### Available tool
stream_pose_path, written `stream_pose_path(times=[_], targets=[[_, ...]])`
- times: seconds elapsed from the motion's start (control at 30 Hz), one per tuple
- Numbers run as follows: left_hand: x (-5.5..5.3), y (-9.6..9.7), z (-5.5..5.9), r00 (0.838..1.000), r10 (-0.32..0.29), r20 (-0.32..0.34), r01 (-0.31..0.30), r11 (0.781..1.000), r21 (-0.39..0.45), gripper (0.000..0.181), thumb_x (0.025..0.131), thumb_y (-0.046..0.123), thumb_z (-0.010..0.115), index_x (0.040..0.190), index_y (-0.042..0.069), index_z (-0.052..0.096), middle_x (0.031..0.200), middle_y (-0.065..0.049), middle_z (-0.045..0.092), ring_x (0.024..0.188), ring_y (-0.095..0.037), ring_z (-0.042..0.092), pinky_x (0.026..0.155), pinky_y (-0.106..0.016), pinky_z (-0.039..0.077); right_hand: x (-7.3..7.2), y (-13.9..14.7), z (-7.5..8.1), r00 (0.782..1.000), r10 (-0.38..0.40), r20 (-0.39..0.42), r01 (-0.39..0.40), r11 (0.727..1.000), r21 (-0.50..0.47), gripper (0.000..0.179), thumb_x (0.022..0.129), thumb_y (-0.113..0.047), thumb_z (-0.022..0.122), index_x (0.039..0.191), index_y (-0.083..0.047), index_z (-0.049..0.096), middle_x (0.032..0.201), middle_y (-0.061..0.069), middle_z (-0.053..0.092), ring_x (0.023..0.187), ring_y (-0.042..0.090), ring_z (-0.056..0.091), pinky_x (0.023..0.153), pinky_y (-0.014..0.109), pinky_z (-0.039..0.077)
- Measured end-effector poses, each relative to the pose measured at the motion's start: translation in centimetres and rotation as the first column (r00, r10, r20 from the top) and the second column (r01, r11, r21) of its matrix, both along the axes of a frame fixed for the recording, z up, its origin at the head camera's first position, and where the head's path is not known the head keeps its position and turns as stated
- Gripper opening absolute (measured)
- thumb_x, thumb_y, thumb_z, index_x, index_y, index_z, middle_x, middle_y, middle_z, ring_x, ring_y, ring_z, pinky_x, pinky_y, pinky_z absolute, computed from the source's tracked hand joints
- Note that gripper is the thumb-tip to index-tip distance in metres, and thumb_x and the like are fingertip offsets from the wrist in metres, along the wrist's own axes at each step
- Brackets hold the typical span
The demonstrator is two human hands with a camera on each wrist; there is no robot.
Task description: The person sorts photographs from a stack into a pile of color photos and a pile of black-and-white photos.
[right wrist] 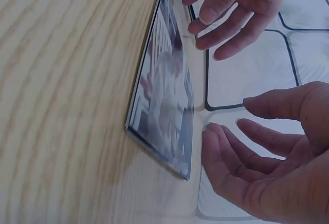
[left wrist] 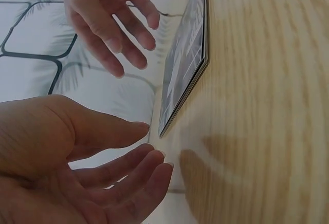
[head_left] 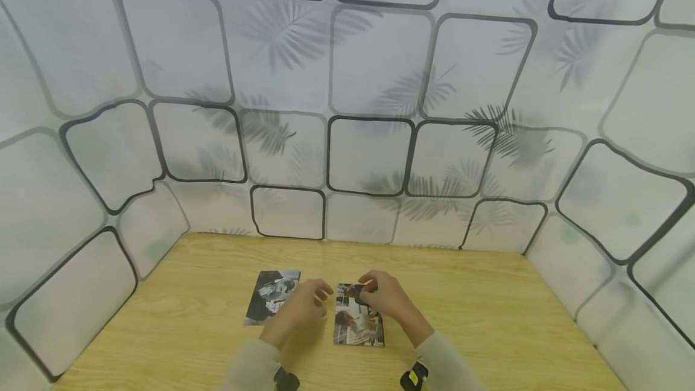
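Note:
A small stack of printed photo cards (head_left: 358, 329) lies flat on the wooden table; its layered edges show in the left wrist view. Just left of the stack, my left hand (head_left: 308, 303) hovers with loosely bent fingers and nothing between them. My right hand (head_left: 384, 294) is over the stack's upper right corner, covering part of the picture. In the right wrist view, that right hand (right wrist: 267, 157) has thumb and fingers apart, close beside the cards (right wrist: 164, 95). Farther left lies another photo card (head_left: 269, 294), partly hidden by the left hand.
The light wooden table (head_left: 174, 294) meets a patterned fabric backdrop (head_left: 369, 155) at the back and both sides. Dark wrist devices sit at the left sleeve (head_left: 252, 367) and the right sleeve (head_left: 447, 364).

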State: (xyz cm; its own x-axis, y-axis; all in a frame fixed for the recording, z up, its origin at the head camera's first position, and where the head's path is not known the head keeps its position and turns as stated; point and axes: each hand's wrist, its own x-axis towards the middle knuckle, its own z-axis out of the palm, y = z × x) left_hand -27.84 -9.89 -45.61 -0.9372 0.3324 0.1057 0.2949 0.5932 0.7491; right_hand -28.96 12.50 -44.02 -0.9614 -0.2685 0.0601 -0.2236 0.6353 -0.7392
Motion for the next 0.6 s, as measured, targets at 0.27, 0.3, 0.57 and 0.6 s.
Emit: stream_pose_path(times=[0.27,0.3,0.57,0.6], targets=[[0.2,0.8,-0.2,1.0,-0.025,0.005,0.025,1.0,0.005,0.036,0.084,-0.01,0.069,0.119,-0.006,0.065,0.111,-0.026,0.068,0.096,-0.036,0.07,0.082,-0.049,0.063,0.3,1.4,-0.4,0.998,-0.058,0.021,0.058,0.998,0.006,0.031,0.091,-0.006,0.067,0.12,0.002,0.067,0.105,0.018,0.071,0.081,0.021,0.066,0.063,0.032,0.056],[0.2,0.9,-0.2,1.0,-0.026,0.004,0.026,1.0,0.001,0.036,0.084,-0.009,0.07,0.12,-0.006,0.064,0.111,-0.026,0.068,0.096,-0.036,0.07,0.081,-0.049,0.063,0.3,1.5,-0.4,0.997,-0.068,0.024,0.068,0.998,0.007,0.031,0.091,-0.006,0.067,0.12,0.002,0.067,0.104,0.018,0.071,0.08,0.021,0.067,0.062,0.033,0.057],[0.1,1.5,-0.3,1.0,-0.016,0.008,0.016,1.0,0.001,0.038,0.084,-0.008,0.071,0.121,-0.006,0.064,0.109,-0.025,0.069,0.094,-0.035,0.071,0.079,-0.047,0.063,0.7,2.8,-0.6,0.987,-0.131,0.093,0.136,0.989,-0.052,0.029,0.092,-0.003,0.068,0.12,0.005,0.066,0.103,0.02,0.068,0.077,0.024,0.07,0.066,0.039,0.064],[0.1,1.6,-0.3,1.0,-0.015,0.007,0.015,1.0,0.0,0.038,0.084,-0.008,0.071,0.122,-0.006,0.064,0.109,-0.025,0.068,0.094,-0.035,0.07,0.079,-0.047,0.063,0.8,2.9,-0.7,0.986,-0.129,0.11,0.137,0.988,-0.07,0.03,0.092,-0.003,0.068,0.121,0.005,0.066,0.104,0.021,0.067,0.077,0.024,0.07,0.067,0.039,0.064]])
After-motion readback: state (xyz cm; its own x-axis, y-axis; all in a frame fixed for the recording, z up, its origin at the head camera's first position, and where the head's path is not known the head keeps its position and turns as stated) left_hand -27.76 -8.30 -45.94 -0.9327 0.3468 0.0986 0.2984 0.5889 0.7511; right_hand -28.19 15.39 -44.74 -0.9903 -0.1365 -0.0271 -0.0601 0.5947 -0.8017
